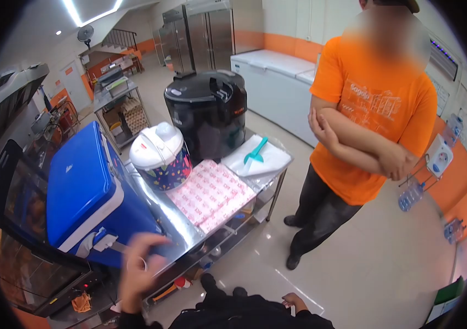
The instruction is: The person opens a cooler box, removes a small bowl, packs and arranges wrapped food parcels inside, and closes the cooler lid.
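Observation:
My left hand (pixel 139 268) is raised near the front corner of a blue cooler box (pixel 82 181), with its fingers curved and apart and nothing visible in them. It is slightly blurred. The cooler's lid is down and a white latch (pixel 100 241) shows on its side. My right hand (pixel 295 301) hangs low by my body, fingers loosely apart and partly hidden, with nothing seen in it. On the metal table (pixel 181 238) are a white-lidded patterned jug (pixel 159 156), a large black lidded pot (pixel 206 112), pink printed paper sheets (pixel 211 192) and a teal scoop (pixel 255 153) on white sheets (pixel 272 162).
A person in an orange shirt (pixel 376 109) stands across the table's right end, arms crossed. Behind are a white chest freezer (pixel 277 88) and steel refrigerators (pixel 211 38). A glass-fronted cabinet (pixel 25 208) is at left. Water bottles (pixel 411 196) stand at right.

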Demonstrator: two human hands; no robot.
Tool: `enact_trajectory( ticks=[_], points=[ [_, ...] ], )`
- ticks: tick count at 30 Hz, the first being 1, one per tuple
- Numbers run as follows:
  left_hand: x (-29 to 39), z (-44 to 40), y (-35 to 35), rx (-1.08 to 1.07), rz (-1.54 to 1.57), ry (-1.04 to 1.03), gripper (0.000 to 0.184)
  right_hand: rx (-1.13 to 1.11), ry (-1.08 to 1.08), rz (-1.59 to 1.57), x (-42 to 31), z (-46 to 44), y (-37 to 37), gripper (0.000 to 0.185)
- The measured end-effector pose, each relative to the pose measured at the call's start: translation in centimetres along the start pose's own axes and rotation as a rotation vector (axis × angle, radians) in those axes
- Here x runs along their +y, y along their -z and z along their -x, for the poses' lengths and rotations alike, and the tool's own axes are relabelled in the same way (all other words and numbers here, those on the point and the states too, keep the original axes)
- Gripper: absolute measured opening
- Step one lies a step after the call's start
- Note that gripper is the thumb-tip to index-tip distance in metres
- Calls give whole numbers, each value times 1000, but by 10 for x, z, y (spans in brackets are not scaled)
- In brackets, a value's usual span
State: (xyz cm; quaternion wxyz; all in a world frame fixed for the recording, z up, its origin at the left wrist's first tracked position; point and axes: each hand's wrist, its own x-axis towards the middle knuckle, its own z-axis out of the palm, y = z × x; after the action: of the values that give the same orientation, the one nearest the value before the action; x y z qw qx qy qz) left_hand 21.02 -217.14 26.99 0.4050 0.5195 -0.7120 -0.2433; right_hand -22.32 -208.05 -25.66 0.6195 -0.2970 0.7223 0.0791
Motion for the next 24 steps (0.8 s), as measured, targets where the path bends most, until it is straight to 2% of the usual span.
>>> enact_trajectory(
  ticks=[1, 2, 3, 4, 5, 7, 9, 13, 16, 19, 22, 24],
  points=[
    [-19, 5, -35, -297, 110, 1, 35, -10, -33, -1, 8, 8, -5, 34],
    [-57, 20, -83, -511, 572, 315, 34, 23, 16, 54, 21, 4, -9, 33],
    [-94, 36, -128, -686, 589, 420, 36, 23, -5, 51, 32, 2, -14, 33],
    [-170, 78, -188, -773, 526, 517, 40, 31, -19, 52, 40, -2, -14, 33],
    [-258, 123, -244, -1160, 351, 401, 48, 37, -30, 54, 44, -2, -13, 33],
    [-325, 213, -283, -1574, -54, 428, 65, 50, -58, -33, 45, 16, -13, 31],
    [-341, 219, -286, -1597, -41, 360, 62, 71, -85, -123, 43, 32, -12, 30],
    [-344, 242, -288, -1583, 32, 276, 56, 53, -117, -7, 21, 51, 2, 25],
    [-327, 231, -302, -1681, -158, 173, 57, 60, -75, 0, 21, 16, 4, 26],
    [-350, 245, -332, -1598, -224, 286, 60, -1, -18, -216, 10, -4, 6, 27],
    [-274, 180, -308, -1612, -251, 492, 65, 3, 95, -228, -14, 8, 11, 29],
    [-270, 155, -309, -1581, -138, 458, 64, -12, 142, -285, -24, 13, 12, 29]
  ],
)
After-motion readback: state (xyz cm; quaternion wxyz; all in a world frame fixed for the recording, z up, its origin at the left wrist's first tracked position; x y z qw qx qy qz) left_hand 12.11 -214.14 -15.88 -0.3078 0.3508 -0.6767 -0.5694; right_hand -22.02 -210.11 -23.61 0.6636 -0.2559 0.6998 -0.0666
